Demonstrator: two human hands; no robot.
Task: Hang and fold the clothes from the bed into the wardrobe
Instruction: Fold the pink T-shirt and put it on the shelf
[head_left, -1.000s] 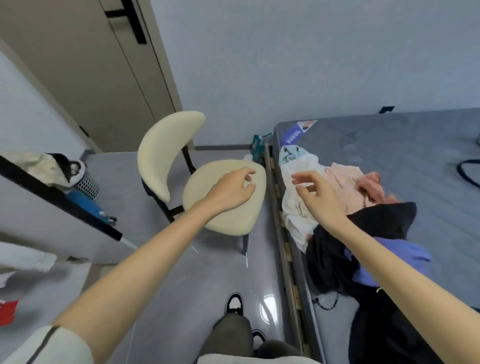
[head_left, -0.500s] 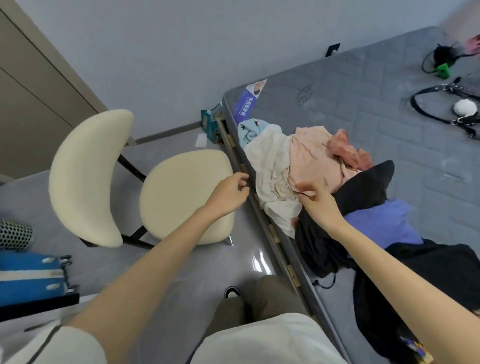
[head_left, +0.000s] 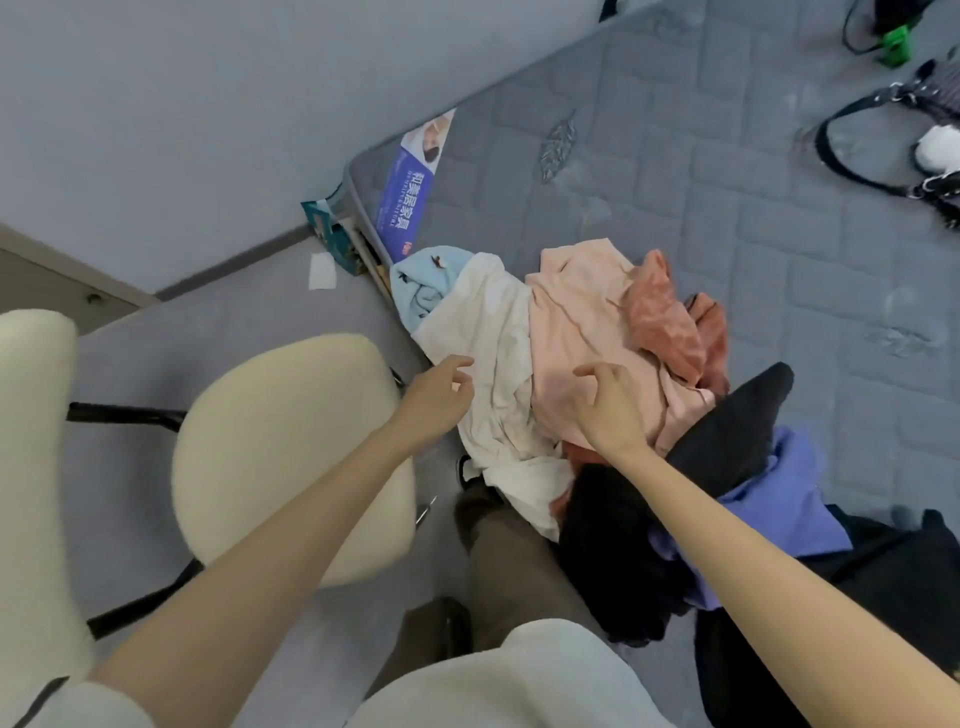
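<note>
reaching step: left hand (head_left: 441, 397) and right hand (head_left: 609, 410) hover half-open, empty; next, probably grasp the pink garment (head_left: 576, 317) under the right.

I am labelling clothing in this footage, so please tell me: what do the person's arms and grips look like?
Both forearms are bare. The left arm comes out of a short cream sleeve with a dark stripe near its hem. No sleeve shows on the right arm. The left grip and right grip show no glove, ring or watch.
</note>
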